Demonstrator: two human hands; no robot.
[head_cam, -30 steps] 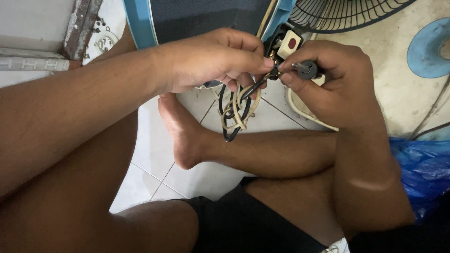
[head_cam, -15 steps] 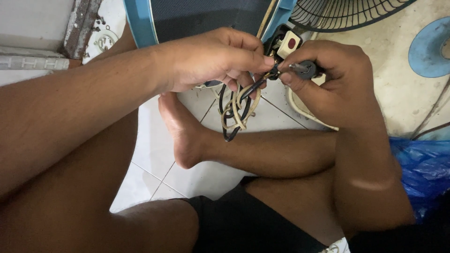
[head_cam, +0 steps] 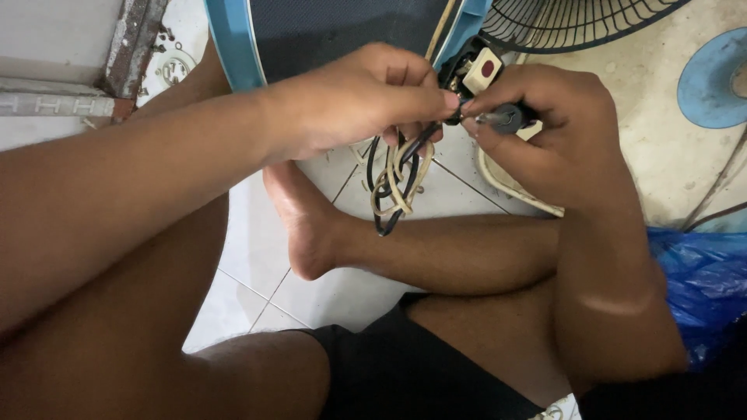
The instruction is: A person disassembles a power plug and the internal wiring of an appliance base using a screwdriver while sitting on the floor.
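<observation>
So left hand [head_cam: 366, 101] is pinching the black wire [head_cam: 424, 144] end w/ closed fingers, right hand [head_cam: 560, 132] is gripping a small screwdriver [head_cam: 506, 118] by the switch block [head_cam: 476, 70] over the tile floor [head_cam: 373, 280]. Tip's prob gonna slip and jab a finger.

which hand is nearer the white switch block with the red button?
Right. The right hand sits directly beside and below the white switch block with the red button, its fingers almost touching it. The left hand is further left, pinching the bundle of black and cream wires.
</observation>
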